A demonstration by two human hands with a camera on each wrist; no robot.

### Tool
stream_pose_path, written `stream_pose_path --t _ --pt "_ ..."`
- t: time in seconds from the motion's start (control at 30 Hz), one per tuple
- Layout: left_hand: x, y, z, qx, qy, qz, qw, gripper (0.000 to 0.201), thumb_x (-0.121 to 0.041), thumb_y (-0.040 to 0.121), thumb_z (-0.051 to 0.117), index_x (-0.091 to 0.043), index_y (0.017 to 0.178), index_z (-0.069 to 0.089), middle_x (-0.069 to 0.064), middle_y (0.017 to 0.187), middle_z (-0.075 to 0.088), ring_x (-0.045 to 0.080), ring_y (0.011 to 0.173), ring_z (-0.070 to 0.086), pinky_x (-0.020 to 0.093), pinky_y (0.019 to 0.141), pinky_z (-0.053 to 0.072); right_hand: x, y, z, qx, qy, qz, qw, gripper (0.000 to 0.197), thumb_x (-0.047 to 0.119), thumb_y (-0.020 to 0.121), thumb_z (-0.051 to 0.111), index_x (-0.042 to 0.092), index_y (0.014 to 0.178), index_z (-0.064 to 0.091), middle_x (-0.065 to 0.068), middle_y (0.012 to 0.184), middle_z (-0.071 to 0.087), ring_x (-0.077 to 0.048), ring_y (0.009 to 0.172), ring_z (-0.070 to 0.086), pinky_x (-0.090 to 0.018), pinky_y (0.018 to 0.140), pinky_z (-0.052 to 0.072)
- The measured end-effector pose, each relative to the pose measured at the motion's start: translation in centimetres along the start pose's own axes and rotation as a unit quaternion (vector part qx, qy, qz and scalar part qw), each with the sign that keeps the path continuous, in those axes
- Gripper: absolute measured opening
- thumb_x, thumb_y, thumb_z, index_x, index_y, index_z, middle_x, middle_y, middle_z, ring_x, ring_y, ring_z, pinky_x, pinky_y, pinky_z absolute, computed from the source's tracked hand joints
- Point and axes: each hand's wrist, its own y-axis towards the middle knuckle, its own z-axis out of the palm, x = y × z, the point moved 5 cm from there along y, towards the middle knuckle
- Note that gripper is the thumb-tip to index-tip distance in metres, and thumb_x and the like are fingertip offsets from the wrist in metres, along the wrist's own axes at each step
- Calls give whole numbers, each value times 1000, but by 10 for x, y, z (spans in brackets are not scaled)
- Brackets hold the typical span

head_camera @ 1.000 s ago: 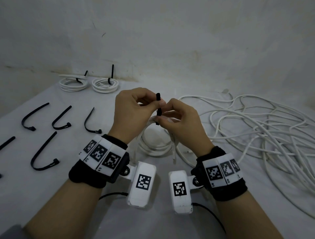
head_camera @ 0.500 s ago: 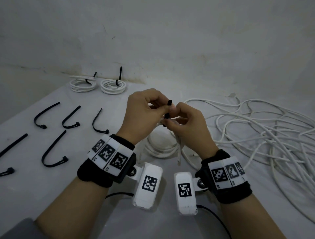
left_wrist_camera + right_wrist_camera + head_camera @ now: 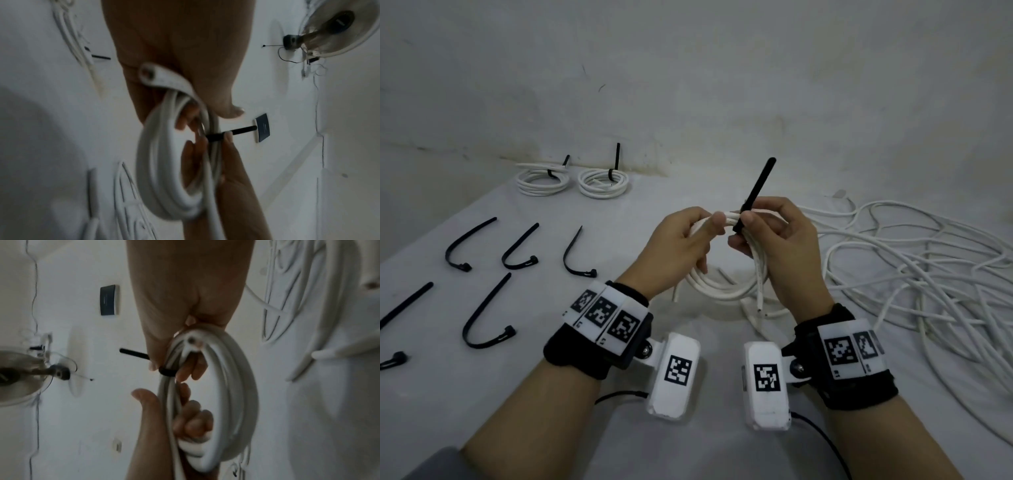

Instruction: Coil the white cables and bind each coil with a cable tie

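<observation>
I hold a white cable coil [image 3: 722,291] off the table [image 3: 619,445] between both hands. My left hand [image 3: 709,236] grips the coil's top left, thumb over the strands and fingers curled through the loop. My right hand [image 3: 743,229] pinches the black cable tie [image 3: 755,192] where it wraps the strands. The tie's tail points up and away. In the left wrist view the tie [image 3: 232,131] circles the coil [image 3: 164,178]. In the right wrist view the tie's band [image 3: 166,370] sits on the coil [image 3: 236,386].
Two bound coils [image 3: 542,178] [image 3: 603,181] lie at the back left by the wall. Several loose black ties [image 3: 469,245] [image 3: 486,318] are spread over the table's left side. A big tangle of loose white cable [image 3: 911,267] covers the right side.
The hands have moved a little apart and raised the coil. The tie's tail now sticks out much longer above the strands. The left thumb has shifted from the tie onto the coil.
</observation>
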Motion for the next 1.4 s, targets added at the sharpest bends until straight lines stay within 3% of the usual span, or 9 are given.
stream_pose_path --t 0.23,0.4,0.47,0.53,0.6,0.77,0.93,1.23,1.4 --pt "5 -1 -11 -157 -156 -80 972 54 -56 92 34 -11 69 51 -7 40 34 9 37 32 22 41 38 -11 -8 21 37 -81 -1 996 17 20 96 52 9 105 60 0 51 52 -16 43 53 -34 53 55" --pt "12 1 4 -14 -315 -135 939 57 -51 97 29 -6 88 62 -2 46 44 11 43 46 25 54 49 -7 -5 11 -36 -23 -4 999 15 22 96 52 12 94 63 2 46 42 -15 38 44 -28 44 46" --pt "14 0 6 73 -377 -126 915 36 -37 96 47 -5 103 63 -1 59 57 13 59 60 26 69 54 -7 -3 5 -62 14 3 998 17 20 98 50 11 93 64 2 48 39 -13 38 40 -26 43 43" --pt "19 -3 4 139 -408 -105 896 45 -27 82 70 -5 120 58 1 81 67 15 83 67 27 83 54 -7 -1 1 -77 55 14 995 18 18 99 49 10 94 64 2 50 37 -11 38 37 -23 41 40" --pt "20 -5 4 183 -395 -82 896 60 -27 72 80 -10 125 58 -1 94 68 14 94 65 28 88 52 -7 0 1 -77 77 21 994 19 18 99 48 9 95 64 1 51 35 -10 38 35 -21 40 37" --pt "15 -5 7 140 -382 -53 912 59 -25 63 86 -10 112 58 -2 81 65 10 76 65 24 73 54 -6 0 3 -68 76 24 994 18 18 98 48 9 95 64 1 52 35 -10 37 34 -20 39 35" --pt "9 -6 12 51 -284 -36 957 27 -4 73 72 -7 93 54 -3 71 67 12 66 67 25 62 55 -6 0 3 -62 46 24 997 22 19 97 53 18 77 61 -1 53 37 -13 38 35 -21 40 36" --pt "9 -8 23 28 -269 -54 961 14 -1 91 52 -11 95 44 3 73 68 23 73 69 33 69 58 -4 1 -3 -45 -17 21 999 18 27 95 55 18 81 61 2 53 43 -14 41 38 -29 46 38" --pt "10 -7 24 32 -269 -50 961 7 -4 97 42 -11 97 41 -2 75 60 11 74 66 31 72 57 -5 0 -2 -38 -8 33 999 16 28 95 55 18 84 61 3 52 43 -13 41 39 -26 44 38"
